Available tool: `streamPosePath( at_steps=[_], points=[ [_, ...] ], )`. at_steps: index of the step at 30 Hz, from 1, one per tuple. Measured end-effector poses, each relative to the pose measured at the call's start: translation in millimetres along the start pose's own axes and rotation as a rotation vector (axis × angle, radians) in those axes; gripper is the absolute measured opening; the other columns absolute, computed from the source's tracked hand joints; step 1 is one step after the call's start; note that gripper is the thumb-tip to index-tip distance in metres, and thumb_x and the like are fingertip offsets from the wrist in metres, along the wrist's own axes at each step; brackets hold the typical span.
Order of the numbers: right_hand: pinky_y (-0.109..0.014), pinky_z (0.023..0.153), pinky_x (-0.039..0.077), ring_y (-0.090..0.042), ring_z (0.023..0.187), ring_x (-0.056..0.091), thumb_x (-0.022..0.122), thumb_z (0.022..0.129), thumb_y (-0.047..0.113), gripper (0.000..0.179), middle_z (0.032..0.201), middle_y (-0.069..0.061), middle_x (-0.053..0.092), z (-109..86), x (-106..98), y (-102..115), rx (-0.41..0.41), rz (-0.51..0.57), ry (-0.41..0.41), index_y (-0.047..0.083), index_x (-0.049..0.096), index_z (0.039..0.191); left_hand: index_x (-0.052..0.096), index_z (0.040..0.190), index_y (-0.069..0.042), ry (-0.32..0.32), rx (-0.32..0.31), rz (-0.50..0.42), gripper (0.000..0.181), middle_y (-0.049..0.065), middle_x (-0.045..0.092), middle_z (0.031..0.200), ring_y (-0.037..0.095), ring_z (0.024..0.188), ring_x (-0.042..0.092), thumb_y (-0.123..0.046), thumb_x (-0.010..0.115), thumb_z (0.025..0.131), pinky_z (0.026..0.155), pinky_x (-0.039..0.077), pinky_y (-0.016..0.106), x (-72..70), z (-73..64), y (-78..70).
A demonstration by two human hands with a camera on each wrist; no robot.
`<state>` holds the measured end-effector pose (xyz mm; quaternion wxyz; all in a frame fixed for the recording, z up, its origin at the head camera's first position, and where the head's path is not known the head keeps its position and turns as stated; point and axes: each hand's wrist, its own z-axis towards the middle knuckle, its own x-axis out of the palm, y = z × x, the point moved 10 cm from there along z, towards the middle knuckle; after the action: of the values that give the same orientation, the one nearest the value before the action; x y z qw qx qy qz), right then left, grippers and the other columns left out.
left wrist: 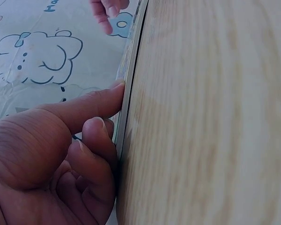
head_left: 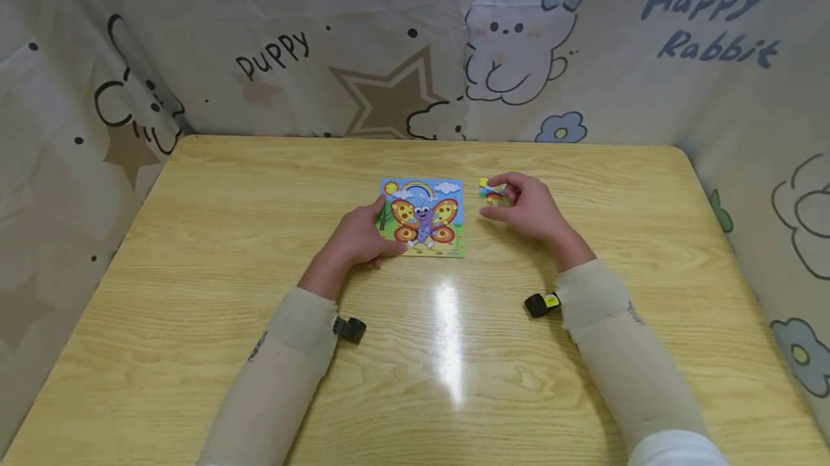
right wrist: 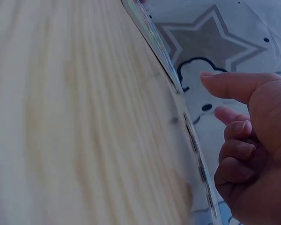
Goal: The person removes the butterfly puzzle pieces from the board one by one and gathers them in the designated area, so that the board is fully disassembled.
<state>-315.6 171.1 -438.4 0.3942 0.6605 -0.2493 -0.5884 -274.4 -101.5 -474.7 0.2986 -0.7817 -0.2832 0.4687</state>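
Note:
A square butterfly jigsaw puzzle (head_left: 424, 192) lies flat on the wooden table, its picture showing a purple butterfly under a rainbow. At the puzzle's left side my left hand (head_left: 357, 235) holds it, thumb over the lower edge and forefinger along the left edge. In the left wrist view, the left hand's (left wrist: 61, 154) other fingers curl against the table. Just right of the puzzle lie small colourful pieces (head_left: 483, 189), partly covered by the fingers. Over them is my right hand (head_left: 532, 210), thumb and forefinger apart. The right wrist view shows the right hand (right wrist: 257, 145) with its thumb stretched out.
The light wooden table (head_left: 194, 293) reaches back to a cloth wall (head_left: 292, 106) printed with cartoon animals, stars and words. More printed cloth hangs at both sides. Small black wrist cameras (head_left: 350, 330) are strapped over the beige sleeves (head_left: 285, 372).

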Motion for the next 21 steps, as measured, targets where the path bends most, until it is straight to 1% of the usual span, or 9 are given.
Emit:
streamPosePath(
  at_steps=[5,8,11,16,18,21],
  points=[
    [-0.035,0.067,0.033,-0.023,0.069,0.038,0.086,0.08,0.019,0.051,0.075,-0.007,0.039,3.2,19.7,13.8,-0.033,-0.001,0.053,0.003,0.065,0.124,0.016,0.162,-0.016,-0.001,-0.001,-0.003,0.109,0.027,0.048,0.14,0.023,0.048,0.062,-0.024,0.088,0.08,0.048,0.053,0.034,0.4,1.1,1.4],
    [-0.037,0.07,0.034,-0.023,0.069,0.039,0.086,0.08,0.019,0.053,0.075,-0.007,0.039,5.4,28.9,20.4,-0.038,-0.003,0.066,0.003,0.064,0.125,0.015,0.162,-0.016,0.003,-0.004,-0.005,0.109,0.026,0.048,0.141,0.023,0.048,0.062,-0.024,0.087,0.08,0.048,0.053,0.035,0.7,1.4,2.0],
    [-0.038,0.07,0.034,-0.024,0.066,0.038,0.087,0.08,0.021,0.055,0.073,-0.007,0.04,9.2,36.8,23.8,-0.048,-0.023,0.07,0.004,0.063,0.127,0.016,0.162,-0.016,0.005,-0.008,-0.005,0.109,0.026,0.048,0.14,0.023,0.048,0.062,-0.024,0.087,0.08,0.048,0.052,0.034,0.4,1.0,2.3],
    [-0.037,0.069,0.034,-0.022,0.064,0.038,0.086,0.082,0.023,0.057,0.072,-0.006,0.043,13.2,49.8,24.5,-0.04,-0.062,0.109,0.003,0.061,0.129,0.016,0.162,-0.016,0.006,-0.01,0.002,0.109,0.025,0.055,0.132,0.023,0.048,0.062,-0.025,0.087,0.08,0.048,0.052,0.034,0.3,0.1,1.7],
    [-0.036,0.069,0.034,-0.022,0.063,0.038,0.085,0.082,0.023,0.057,0.072,-0.006,0.043,13.7,53.6,24.4,-0.031,-0.076,0.123,0.004,0.06,0.13,0.015,0.162,-0.016,0.008,-0.009,0.004,0.109,0.025,0.059,0.125,0.023,0.048,0.062,-0.025,0.087,0.081,0.048,0.052,0.034,0.5,-0.1,1.3],
    [-0.036,0.068,0.034,-0.022,0.062,0.038,0.085,0.082,0.024,0.059,0.072,-0.005,0.044,14.9,55.4,25.0,-0.017,-0.09,0.119,0.004,0.059,0.131,0.015,0.162,-0.016,0.006,-0.01,0.005,0.108,0.023,0.062,0.118,0.023,0.048,0.062,-0.025,0.087,0.081,0.048,0.051,0.033,0.2,-0.7,1.0]
  ],
)
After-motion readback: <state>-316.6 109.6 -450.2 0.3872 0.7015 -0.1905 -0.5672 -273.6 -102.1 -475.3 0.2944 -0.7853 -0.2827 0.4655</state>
